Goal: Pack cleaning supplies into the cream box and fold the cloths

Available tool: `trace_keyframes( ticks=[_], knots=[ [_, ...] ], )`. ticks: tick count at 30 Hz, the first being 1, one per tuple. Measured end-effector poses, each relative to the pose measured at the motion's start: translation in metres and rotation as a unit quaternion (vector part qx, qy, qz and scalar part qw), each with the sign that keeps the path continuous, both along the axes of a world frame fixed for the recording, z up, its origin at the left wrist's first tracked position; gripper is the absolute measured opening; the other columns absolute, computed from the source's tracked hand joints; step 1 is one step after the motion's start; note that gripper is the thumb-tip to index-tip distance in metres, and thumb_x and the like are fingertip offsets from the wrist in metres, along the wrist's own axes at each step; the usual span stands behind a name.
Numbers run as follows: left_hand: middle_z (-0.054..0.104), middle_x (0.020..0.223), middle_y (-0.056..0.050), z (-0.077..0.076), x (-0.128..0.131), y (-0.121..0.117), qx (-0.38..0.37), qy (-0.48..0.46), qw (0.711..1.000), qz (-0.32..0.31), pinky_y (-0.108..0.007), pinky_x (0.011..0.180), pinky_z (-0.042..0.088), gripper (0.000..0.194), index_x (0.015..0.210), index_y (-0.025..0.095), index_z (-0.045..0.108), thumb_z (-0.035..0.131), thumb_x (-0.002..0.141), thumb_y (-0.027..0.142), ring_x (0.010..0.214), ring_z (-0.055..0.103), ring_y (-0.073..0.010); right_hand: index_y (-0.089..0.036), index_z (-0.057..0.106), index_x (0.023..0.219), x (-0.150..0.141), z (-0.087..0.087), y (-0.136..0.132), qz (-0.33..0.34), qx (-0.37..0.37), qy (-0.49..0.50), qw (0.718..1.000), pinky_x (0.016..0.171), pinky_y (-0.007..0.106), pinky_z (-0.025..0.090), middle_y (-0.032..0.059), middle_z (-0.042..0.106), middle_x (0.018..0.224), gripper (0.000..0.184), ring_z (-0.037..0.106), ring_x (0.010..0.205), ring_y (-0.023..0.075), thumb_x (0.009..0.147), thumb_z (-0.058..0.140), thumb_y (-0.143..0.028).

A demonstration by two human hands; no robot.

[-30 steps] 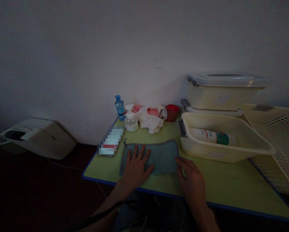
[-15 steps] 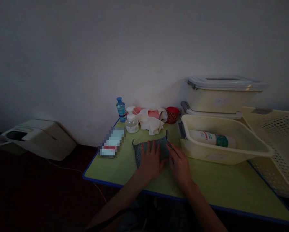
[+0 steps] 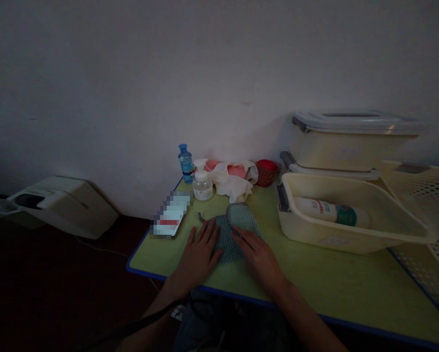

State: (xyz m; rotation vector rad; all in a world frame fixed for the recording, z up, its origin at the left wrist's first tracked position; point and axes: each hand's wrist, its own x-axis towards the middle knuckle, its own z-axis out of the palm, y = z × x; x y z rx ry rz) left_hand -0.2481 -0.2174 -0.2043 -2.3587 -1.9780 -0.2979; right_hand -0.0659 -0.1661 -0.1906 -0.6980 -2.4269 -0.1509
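Teal-gray cloth [image 3: 223,247], chunky woven-looking texture with a dark corded trim, is lying on the smooth greenish tabletop [image 3: 314,288] near its front edge, one side flopped over into a rounded flap. Left hand [image 3: 200,249] is basically flat on the left part, fingers straight and slightly apart. Right hand [image 3: 258,252] has bent fingers pinching the flap's trimmed edge, thumb's hidden tho. Just beyond it: a crumpled, wrinkly white bundle [image 3: 232,186] and a squat clear pump bottle [image 3: 203,188].
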Motion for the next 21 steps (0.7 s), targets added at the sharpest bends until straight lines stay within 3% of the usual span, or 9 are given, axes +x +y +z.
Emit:
trace_keyframes(
  ticks=[4, 8, 13, 17, 19, 21],
  knots=[
    [0.027, 0.144, -0.012, -0.001, -0.002, 0.0, -0.006, -0.029, 1.0, 0.001, -0.051, 0.107, 0.021, 0.053, 0.136, 0.012, 0.027, 0.033, 0.089, 0.036, 0.134, 0.02, -0.0251, -0.009, 0.055, 0.114, -0.01, 0.001, -0.008, 0.043, 0.008, -0.058, 0.997, 0.084, 0.034, 0.052, 0.0133, 0.059, 0.118, 0.036, 0.058, 0.103, 0.0212, 0.081, 0.044, -0.003],
    [0.027, 0.143, -0.019, -0.007, -0.005, 0.0, -0.002, -0.086, 0.996, 0.003, -0.048, 0.108, 0.021, 0.071, 0.139, 0.006, 0.008, 0.044, 0.084, 0.032, 0.134, 0.023, -0.0237, -0.011, 0.046, 0.124, -0.013, -0.001, -0.015, 0.072, -0.011, -0.083, 0.994, 0.08, 0.031, 0.054, 0.0132, 0.059, 0.117, 0.045, 0.059, 0.101, 0.0191, 0.08, 0.044, -0.002],
    [0.023, 0.143, -0.023, -0.011, -0.009, 0.002, -0.006, -0.156, 0.988, 0.013, -0.049, 0.108, 0.021, 0.096, 0.139, 0.01, -0.006, 0.06, 0.073, 0.031, 0.131, 0.029, -0.0253, -0.009, 0.059, 0.1, -0.014, -0.003, -0.017, 0.084, -0.002, -0.062, 0.995, 0.075, 0.028, 0.053, 0.012, 0.064, 0.103, 0.022, 0.062, 0.09, 0.0178, 0.08, 0.049, -0.004],
    [0.029, 0.142, -0.019, -0.006, -0.016, 0.003, -0.025, -0.214, 0.976, -0.011, -0.05, 0.108, 0.018, 0.101, 0.14, 0.016, 0.007, 0.071, 0.064, 0.033, 0.133, 0.025, -0.0269, -0.013, 0.061, 0.085, -0.016, -0.001, -0.016, 0.081, 0.014, -0.044, 0.996, 0.067, 0.028, 0.051, 0.0067, 0.065, 0.09, 0.008, 0.059, 0.081, 0.0171, 0.082, 0.053, -0.012],
    [0.035, 0.139, -0.017, -0.004, -0.019, 0.003, -0.039, -0.227, 0.973, -0.026, -0.052, 0.108, 0.016, 0.091, 0.137, 0.017, 0.024, 0.072, 0.063, 0.036, 0.133, 0.023, -0.0283, -0.014, 0.061, 0.083, -0.016, -0.001, -0.015, 0.076, 0.02, -0.04, 0.996, 0.061, 0.028, 0.048, 0.0045, 0.063, 0.08, 0.008, 0.056, 0.075, 0.0162, 0.083, 0.053, -0.014],
    [0.041, 0.136, -0.014, -0.003, -0.021, 0.003, -0.045, -0.237, 0.97, -0.029, -0.052, 0.108, 0.015, 0.068, 0.13, 0.018, 0.039, 0.066, 0.07, 0.036, 0.133, 0.025, -0.027, -0.015, 0.061, 0.082, -0.016, -0.001, -0.015, 0.067, 0.029, -0.035, 0.997, 0.058, 0.027, 0.044, 0.0029, 0.06, 0.074, 0.011, 0.053, 0.069, 0.0152, 0.085, 0.05, -0.015]
  ],
)
